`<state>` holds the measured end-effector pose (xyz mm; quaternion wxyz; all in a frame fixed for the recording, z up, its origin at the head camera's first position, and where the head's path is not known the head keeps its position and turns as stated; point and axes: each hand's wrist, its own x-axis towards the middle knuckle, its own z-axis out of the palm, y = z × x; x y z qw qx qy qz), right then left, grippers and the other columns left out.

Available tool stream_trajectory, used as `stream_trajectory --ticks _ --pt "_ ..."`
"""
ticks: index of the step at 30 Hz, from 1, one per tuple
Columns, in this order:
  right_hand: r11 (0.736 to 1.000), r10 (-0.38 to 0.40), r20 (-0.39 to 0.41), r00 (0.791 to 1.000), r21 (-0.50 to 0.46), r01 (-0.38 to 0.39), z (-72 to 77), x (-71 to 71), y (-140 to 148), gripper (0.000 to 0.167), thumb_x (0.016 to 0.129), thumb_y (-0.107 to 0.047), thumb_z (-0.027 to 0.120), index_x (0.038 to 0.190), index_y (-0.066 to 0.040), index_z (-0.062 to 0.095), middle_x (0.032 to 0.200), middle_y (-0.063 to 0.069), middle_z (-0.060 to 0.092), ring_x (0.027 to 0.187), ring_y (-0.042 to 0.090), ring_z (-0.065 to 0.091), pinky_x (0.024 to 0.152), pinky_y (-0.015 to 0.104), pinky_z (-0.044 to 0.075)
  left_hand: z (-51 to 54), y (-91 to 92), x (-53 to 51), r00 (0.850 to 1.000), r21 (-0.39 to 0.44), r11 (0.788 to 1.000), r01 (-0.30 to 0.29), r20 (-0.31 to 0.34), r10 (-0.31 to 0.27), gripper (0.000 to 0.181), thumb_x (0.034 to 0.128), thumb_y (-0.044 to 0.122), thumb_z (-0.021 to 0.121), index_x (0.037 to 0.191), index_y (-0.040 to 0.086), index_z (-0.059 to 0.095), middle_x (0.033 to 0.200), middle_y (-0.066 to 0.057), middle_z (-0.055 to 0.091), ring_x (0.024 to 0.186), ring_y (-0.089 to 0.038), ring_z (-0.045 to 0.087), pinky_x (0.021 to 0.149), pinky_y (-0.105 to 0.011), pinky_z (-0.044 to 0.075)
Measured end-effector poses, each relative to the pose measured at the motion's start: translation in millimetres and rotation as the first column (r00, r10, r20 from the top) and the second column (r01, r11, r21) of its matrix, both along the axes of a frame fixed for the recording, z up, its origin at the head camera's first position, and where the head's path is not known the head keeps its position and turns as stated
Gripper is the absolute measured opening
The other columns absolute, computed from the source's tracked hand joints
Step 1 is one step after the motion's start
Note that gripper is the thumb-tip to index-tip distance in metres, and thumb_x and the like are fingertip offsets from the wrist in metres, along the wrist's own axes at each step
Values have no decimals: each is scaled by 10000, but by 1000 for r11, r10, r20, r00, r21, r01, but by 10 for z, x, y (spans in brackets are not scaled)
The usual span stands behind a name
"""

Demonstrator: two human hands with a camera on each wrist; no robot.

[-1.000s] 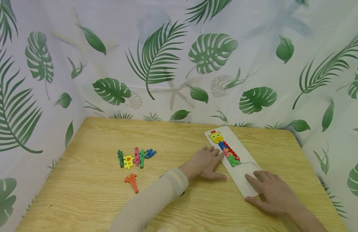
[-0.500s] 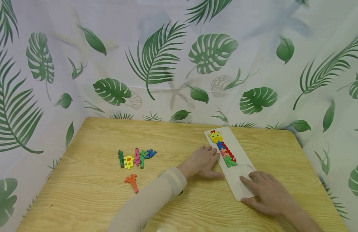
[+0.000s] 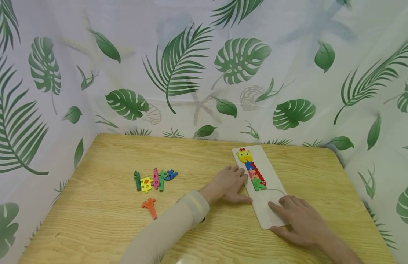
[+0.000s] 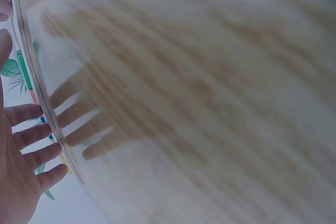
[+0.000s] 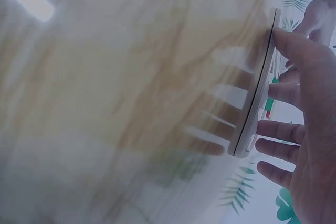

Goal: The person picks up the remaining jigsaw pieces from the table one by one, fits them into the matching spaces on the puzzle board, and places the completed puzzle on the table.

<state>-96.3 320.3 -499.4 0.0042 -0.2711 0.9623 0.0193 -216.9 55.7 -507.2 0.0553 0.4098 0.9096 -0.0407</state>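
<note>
In the head view a pale board (image 3: 272, 165) lies slightly tilted on the table's right half, bearing a yellow giraffe head (image 3: 245, 156) and blue, pink, red and green (image 3: 258, 184) pieces below it. My left hand (image 3: 228, 185) touches the board's left edge with spread fingers. At the lower right corner my right hand (image 3: 301, 222) rests, thumb at the near edge and fingers over the surface. The left wrist view shows the left fingertips (image 4: 52, 150) along the board's edge; in the right wrist view the right thumb (image 5: 294, 45) meets the board's rim (image 5: 254, 93).
On the table's left (image 3: 101, 205) lie a dark green piece (image 3: 137, 180), a yellow piece (image 3: 146, 184), a pink piece (image 3: 155, 178), a green piece (image 3: 162, 181) and a blue piece (image 3: 171, 175). An orange piece (image 3: 150, 208) lies nearer. Leaf-patterned cloth (image 3: 190, 73) hangs behind.
The board has shifted left at its near end and turned more upright in the head view. Both hands have moved slightly left with it. The loose pieces have not moved.
</note>
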Motion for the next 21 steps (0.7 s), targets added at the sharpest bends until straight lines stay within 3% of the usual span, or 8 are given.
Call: stream_trajectory --ticks 8,21 --pt "1000 1 -23 1000 11 0 -28 15 -90 685 920 -721 645 1405 -238 679 1228 54 661 1180 297 627 1023 560 544 45 -50 8 1000 -3 1000 -2 1 2 892 948 830 440 1560 184 491 1575 -36 523 1496 -249 480 1267 -421 401" --pt "999 2 -67 998 50 1 -60 36 -281 724 917 -793 576 1377 -247 695 1174 29 652 1145 264 624 991 518 561 5 -122 10 1000 2 1000 -5 -25 6 908 927 855 445 1525 175 521 1546 -41 551 1484 -258 495 1259 -434 410"
